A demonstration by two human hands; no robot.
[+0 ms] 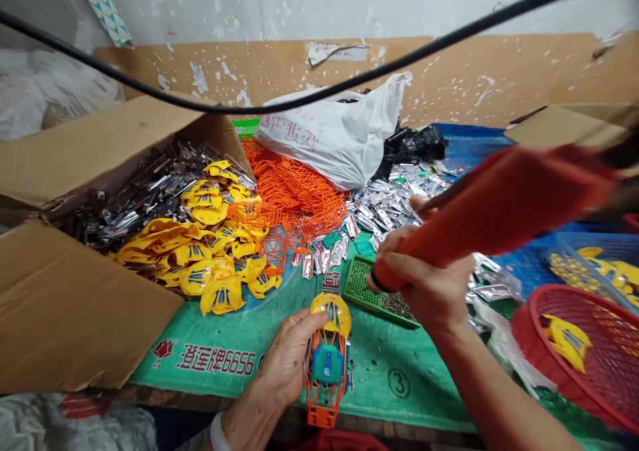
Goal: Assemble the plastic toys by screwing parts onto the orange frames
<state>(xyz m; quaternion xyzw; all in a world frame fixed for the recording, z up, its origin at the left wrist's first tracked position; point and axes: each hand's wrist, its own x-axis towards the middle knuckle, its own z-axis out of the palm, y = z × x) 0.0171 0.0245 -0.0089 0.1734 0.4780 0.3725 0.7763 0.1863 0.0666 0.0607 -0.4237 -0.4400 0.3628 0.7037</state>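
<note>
Many yellow parts [210, 268] fill a carton [84, 324]; probably plastic.

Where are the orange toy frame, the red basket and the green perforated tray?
Orange toy frame [319, 414]: head view, on its lower end.
Red basket [522, 328]: head view, on its rim.
Green perforated tray [372, 291]: head view, on its top face.

1. The green sheet [379, 404] carries red print ending in "牌6656"; the characters before it are hard to make out. A red flower logo [163, 349] stands just left of it.
2. The sheet also shows a black "3" in a circle [399, 383].
3. The white bag [339, 138] bears red Chinese characters, too creased to read.
</note>
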